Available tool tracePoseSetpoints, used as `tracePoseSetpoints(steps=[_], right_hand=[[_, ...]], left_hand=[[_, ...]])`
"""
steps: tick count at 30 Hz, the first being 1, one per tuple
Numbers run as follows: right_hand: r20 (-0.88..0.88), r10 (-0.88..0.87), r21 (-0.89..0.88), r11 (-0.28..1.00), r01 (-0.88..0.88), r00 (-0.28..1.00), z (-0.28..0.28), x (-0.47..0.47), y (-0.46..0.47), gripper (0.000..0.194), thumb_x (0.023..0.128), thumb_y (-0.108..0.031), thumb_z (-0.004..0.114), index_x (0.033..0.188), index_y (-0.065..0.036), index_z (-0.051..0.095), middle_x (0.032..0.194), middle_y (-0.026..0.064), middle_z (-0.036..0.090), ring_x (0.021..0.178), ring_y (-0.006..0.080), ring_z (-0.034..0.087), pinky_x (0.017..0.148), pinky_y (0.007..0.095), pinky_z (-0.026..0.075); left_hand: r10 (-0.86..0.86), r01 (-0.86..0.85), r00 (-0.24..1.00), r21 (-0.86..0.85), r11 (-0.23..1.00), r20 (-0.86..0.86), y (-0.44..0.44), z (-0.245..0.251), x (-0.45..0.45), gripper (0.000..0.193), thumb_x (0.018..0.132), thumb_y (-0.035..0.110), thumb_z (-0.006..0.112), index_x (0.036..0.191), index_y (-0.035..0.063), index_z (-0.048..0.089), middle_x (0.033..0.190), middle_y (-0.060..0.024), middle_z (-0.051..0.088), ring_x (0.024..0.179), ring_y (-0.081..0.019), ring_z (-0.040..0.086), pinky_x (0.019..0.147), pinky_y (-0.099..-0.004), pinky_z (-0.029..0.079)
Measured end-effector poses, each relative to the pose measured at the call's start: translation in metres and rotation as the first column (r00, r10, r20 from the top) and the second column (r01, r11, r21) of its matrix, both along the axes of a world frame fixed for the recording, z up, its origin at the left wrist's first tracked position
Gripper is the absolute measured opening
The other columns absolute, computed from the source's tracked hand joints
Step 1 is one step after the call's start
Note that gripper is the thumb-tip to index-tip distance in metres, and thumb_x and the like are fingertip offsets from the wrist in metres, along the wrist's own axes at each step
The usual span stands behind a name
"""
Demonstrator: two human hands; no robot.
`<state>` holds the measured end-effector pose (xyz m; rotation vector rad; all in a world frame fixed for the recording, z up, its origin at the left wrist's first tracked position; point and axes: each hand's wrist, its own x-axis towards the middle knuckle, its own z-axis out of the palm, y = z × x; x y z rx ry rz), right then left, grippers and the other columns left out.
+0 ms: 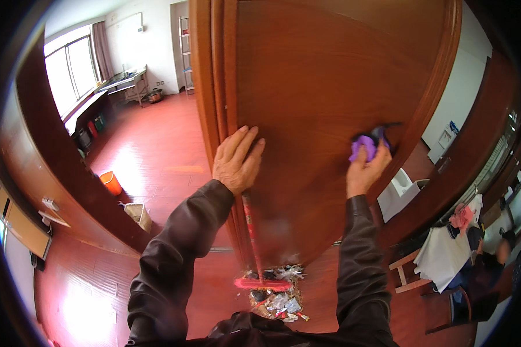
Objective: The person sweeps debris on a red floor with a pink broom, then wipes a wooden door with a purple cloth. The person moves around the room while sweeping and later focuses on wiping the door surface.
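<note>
A brown wooden panel [312, 95] with moulded edges stands upright right in front of me. My left hand [239, 162] lies with its palm against the panel's left moulding, fingers stretched out and nothing held. At the panel's right side, my right hand [367, 171] grips a bunched purple cloth [364, 148] against the wood. Something dark [375, 134] shows above and beside the cloth; blur hides whether it is part of the cloth or a handle. Below my left hand a broom [254, 243] with a red handle leans on the panel, its pink bristles [262, 284] on the floor.
Swept litter [282, 301] lies around the bristles. Through the left opening are an orange bucket [111, 183], a pale bin [138, 216] and a metal sink table [123, 80]. At right are a washbasin [401, 184], a white-draped table [443, 256], a chair [458, 306] and a person [488, 264].
</note>
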<state>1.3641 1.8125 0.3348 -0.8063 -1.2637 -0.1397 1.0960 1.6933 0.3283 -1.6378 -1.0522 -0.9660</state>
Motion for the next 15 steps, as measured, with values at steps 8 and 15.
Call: tracePoseSetpoints(steps=[8,15], right_hand=[[0.612,0.157,0.122,0.95,-0.288,0.775,-0.019,-0.083,-0.037,0.063,0.08,-0.013,0.065,0.141,-0.004,0.054,0.127,0.0182,0.048,0.115,0.0374,0.045,0.102,0.0504,0.035],[0.348,-0.21,0.075,0.978,0.196,0.914,0.003,0.045,0.037,0.061,0.085,-0.013,0.064,0.144,-0.005,0.052,0.129,0.0204,0.047,0.116,0.0388,0.045,0.103,0.0496,0.034]], left_hand=[[0.065,-0.061,0.997,0.097,0.993,-0.035,0.012,-0.013,-0.005,0.036,0.077,0.006,0.066,0.113,0.0069,0.071,0.132,-0.0109,0.063,0.128,-0.029,0.053,0.104,-0.0424,0.046],[0.096,-0.09,0.994,0.092,0.992,-0.059,0.011,-0.013,-0.003,0.035,0.079,0.006,0.067,0.113,0.0051,0.071,0.133,-0.0143,0.063,0.127,-0.0334,0.054,0.105,-0.0453,0.043]])
